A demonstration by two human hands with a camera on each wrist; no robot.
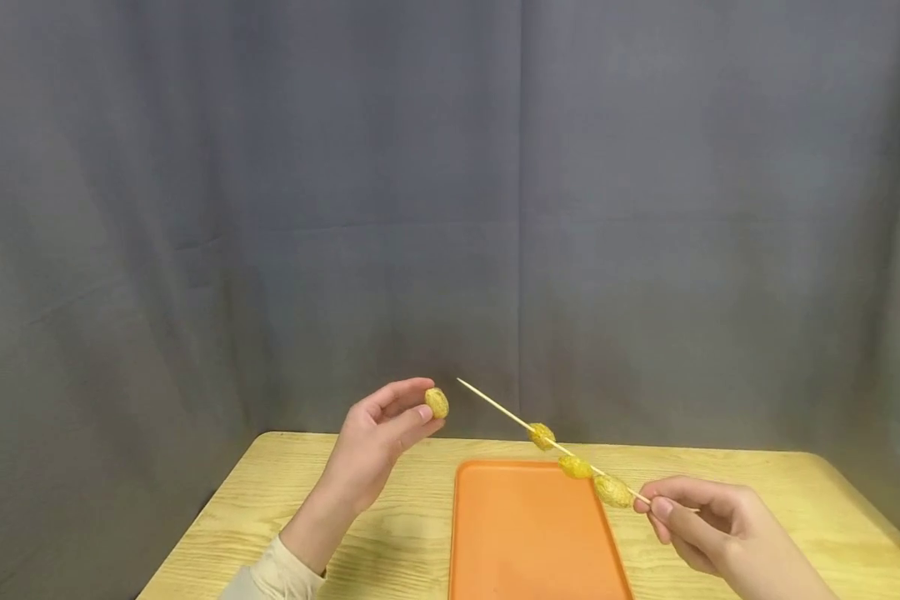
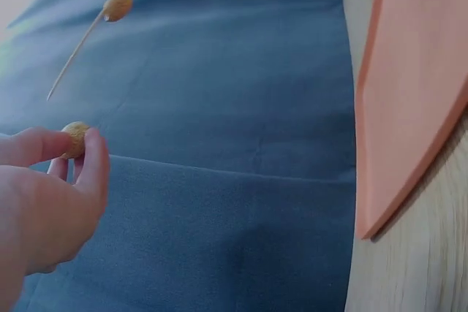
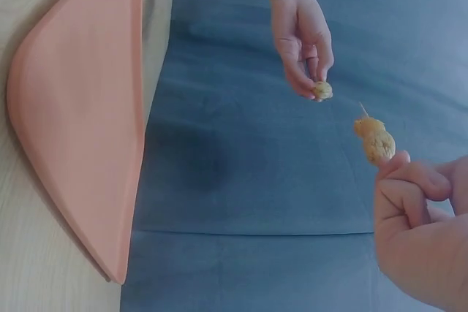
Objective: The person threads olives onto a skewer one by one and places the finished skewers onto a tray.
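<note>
Skewer (image 1: 562,450) is pinched at its near end between thumb and curled fingers of the right hand (image 1: 708,521), above the near right of the wooden table (image 1: 795,500). Three yellow pieces (image 1: 576,467) are threaded along it, the nearest just beside the fingertips (image 1: 662,508), and its bare point is aimed up and to the left. An orange tray (image 1: 528,542) is seen lying on the table below the skewer. Farther off, a single yellow piece (image 1: 437,402) is held between thumb and fingertips of the raised left hand (image 1: 378,437), near the skewer's tip but apart from it. A grey cloth backdrop (image 1: 450,208) is hung behind everything.
</note>
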